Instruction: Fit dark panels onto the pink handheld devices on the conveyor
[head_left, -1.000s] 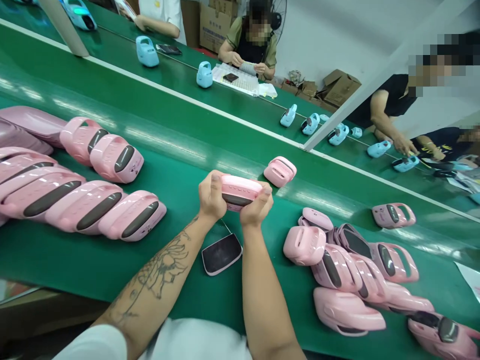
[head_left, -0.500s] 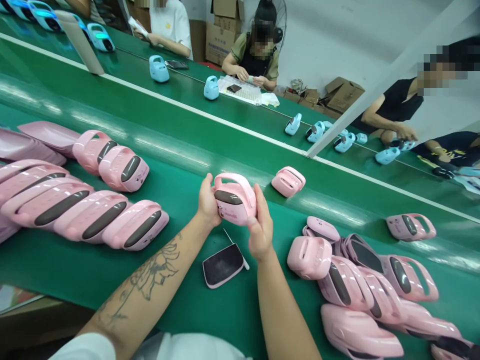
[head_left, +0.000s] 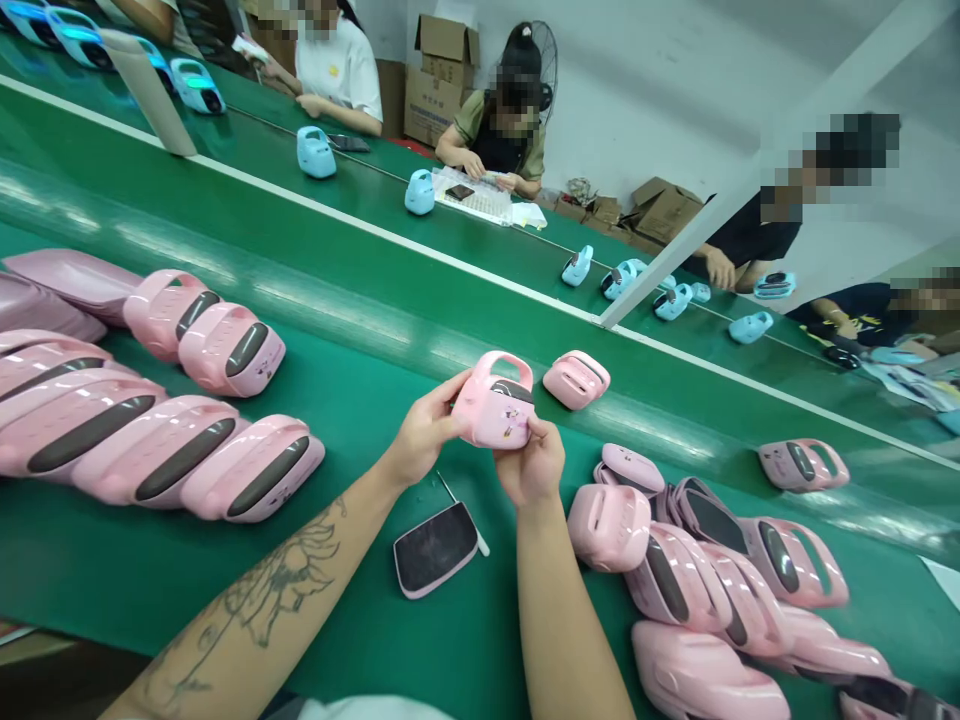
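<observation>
Pink handled case (head_left: 493, 415) sits between left hand (head_left: 424, 432) and right hand (head_left: 529, 464) (fingers (head_left: 537, 432) touching it).

And there's nothing you can read right now: the little print on the pink case (head_left: 506, 425) you're holding is too small to make out, same with the yellow marks on that dark shirt (head_left: 855, 305).

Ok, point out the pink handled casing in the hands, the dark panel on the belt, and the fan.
Pink handled casing (head_left: 489, 420), head view, on its front shell.
Dark panel (head_left: 433, 549), head view, on its dark face.
Fan (head_left: 543, 60), head view, on its grille.
</observation>
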